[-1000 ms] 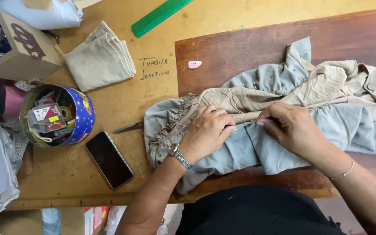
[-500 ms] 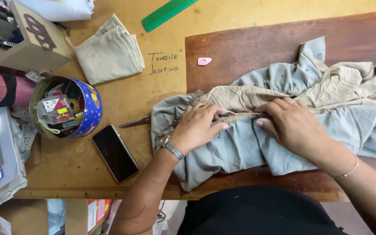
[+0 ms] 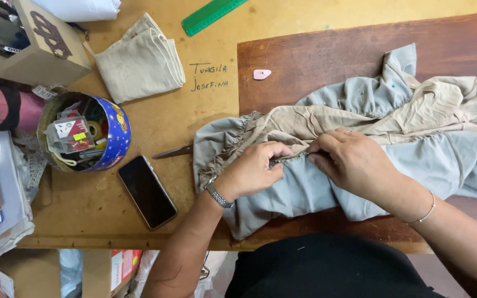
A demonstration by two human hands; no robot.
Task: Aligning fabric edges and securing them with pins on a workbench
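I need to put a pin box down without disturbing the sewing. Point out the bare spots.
Free: the dark board between the pink chalk and the garment; the yellow table between the folded cloth and the phone. Crowded: the left edge around the tin, and the garment under both hands.

Both forearms bare to the frame edge; no sleeves visible. Left hand (image 3: 252, 171): metal link watch band, silver-grey, worn at the wrist just behind the fingers' base. Right hand (image 3: 354, 163): thin silver-coloured ring on one finger, near the knuckle; slim bangle of the same tone further back along the forearm, well behind the fingers. Nails short, unpainted as far as can be told. Torso at the lower frame edge covered in plain black cloth.
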